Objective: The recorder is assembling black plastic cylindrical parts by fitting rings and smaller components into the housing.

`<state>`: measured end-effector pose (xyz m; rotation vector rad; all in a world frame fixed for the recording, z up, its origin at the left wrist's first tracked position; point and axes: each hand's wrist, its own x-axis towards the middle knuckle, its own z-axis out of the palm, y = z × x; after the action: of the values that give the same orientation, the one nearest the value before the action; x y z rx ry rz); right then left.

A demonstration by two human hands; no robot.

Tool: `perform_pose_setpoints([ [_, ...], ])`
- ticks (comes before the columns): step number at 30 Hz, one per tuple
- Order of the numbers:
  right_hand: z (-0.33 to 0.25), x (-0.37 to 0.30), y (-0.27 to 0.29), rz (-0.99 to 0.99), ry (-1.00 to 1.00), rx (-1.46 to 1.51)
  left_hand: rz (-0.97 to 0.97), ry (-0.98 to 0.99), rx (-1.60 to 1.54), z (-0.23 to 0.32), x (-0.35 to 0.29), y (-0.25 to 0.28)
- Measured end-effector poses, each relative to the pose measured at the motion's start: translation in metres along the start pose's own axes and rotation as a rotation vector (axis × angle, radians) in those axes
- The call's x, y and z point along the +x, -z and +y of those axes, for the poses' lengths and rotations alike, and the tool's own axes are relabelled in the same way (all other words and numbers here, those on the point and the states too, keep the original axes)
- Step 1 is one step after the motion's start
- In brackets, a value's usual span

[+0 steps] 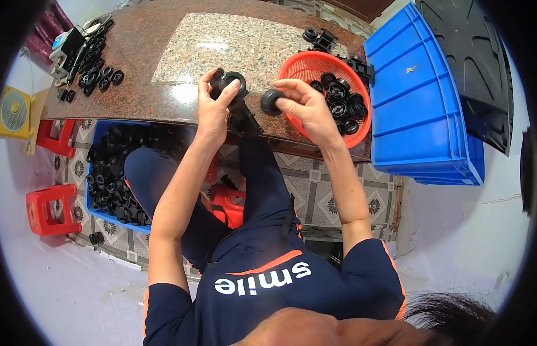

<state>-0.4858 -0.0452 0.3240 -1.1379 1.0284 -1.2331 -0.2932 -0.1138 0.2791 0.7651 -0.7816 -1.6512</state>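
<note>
My left hand [213,106] is closed around a black plastic wheeled chassis part [244,117], held over the front edge of the table. A black wheel sits at its upper end, under my thumb. In my right hand [306,106] a separate small black wheel [272,102] is pinched between thumb and fingers, apart from the chassis part. Right beside that hand stands a red mesh basket [291,66] with several loose black wheels [338,92] in it.
A speckled stone table [138,63] lies before me. Black wheels [104,81] line its left end; black assemblies [323,41] lie behind the basket. A blue crate [415,98] stands at right. Below left are a blue bin [95,213] of black parts and red stools [52,209].
</note>
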Motion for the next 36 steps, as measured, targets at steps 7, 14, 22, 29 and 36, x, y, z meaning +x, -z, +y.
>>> perform_pose_setpoints([
  [7,0.016,-0.003,-0.017,-0.077,-0.135,-0.055,-0.037,-0.052,0.005,-0.006,-0.004,0.0],
  [14,0.018,-0.006,-0.032,-0.135,-0.206,-0.139,-0.053,0.005,-0.007,0.009,-0.017,0.002],
  [22,0.004,-0.018,-0.058,-0.169,0.098,0.115,-0.385,-0.192,0.447,0.069,-0.09,-0.027],
  [29,-0.04,-0.036,-0.105,-0.215,0.127,0.151,-0.355,-0.255,0.356,0.092,-0.133,-0.027],
  [36,-0.021,-0.044,-0.136,-0.351,0.253,0.068,-0.328,-0.345,0.395,0.108,-0.165,0.017],
])
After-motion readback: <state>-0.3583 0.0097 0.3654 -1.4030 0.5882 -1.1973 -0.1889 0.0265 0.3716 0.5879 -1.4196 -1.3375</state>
